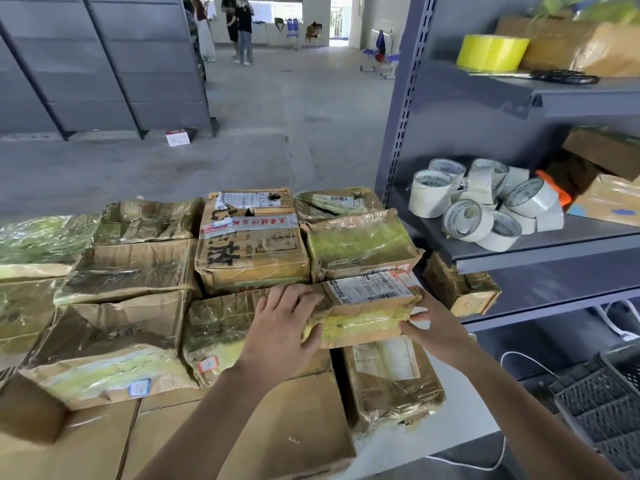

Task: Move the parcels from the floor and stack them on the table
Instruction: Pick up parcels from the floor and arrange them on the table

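Nearest, at six o'clock, flat brown cartons point(242, 438) lie along the front of the desk point(464, 417). A black mesh crate point(602, 410) sits off the desk at four o'clock. Just beyond the cartons a tape-wrapped parcel point(391, 379) lies on the desk.

Above it, both hands hold a small parcel point(370, 303) with a white shipping label on top. The left hand point(287, 323) grips its nine o'clock end, fingers point(294, 296) spread over the top and thumb hooked on the front face. The right hand point(433, 329) clasps the three o'clock end, thumb in front and the other fingers tucked behind the corner. Whether the small parcel rests on those beneath cannot be told.

At its twelve o'clock stands a parcel with bold black characters point(252, 244), with more crumpled parcels point(131, 268) stacked towards nine o'clock. At two o'clock a grey shelf point(519, 251) carries white tape rolls point(485, 209), and a yellow roll point(491, 51) sits on the tier above. Far off at twelve o'clock, people point(239, 29) stand on the concrete floor point(294, 116).
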The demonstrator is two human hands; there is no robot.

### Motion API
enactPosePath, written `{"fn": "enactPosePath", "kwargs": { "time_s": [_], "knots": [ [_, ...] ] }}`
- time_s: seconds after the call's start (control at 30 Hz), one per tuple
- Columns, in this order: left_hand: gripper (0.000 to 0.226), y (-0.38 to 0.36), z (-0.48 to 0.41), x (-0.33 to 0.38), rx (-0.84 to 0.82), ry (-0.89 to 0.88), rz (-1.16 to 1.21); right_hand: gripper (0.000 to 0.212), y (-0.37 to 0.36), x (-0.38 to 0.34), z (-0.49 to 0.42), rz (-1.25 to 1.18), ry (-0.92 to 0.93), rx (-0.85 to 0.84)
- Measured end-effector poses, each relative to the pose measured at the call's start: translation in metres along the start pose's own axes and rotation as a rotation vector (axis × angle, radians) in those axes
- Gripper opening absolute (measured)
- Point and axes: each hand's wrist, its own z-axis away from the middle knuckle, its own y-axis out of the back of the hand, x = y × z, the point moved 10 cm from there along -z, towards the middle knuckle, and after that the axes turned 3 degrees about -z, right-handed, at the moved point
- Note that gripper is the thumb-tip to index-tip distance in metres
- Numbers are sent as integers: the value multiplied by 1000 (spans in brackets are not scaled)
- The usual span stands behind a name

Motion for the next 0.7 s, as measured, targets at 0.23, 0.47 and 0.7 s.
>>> {"fn": "enactPosePath", "kwargs": {
  "time_s": [0.23,0.47,0.7],
  "knots": [
    [39,12,2,1,10,-6,65,54,4,2,18,65,-114,179],
    [31,22,7,1,3,-40,160,60,1,-16,48,114,-214,299],
    [33,39,36,6,-20,29,191,56,-15,-45,78,139,-149,269]
  ]
}}
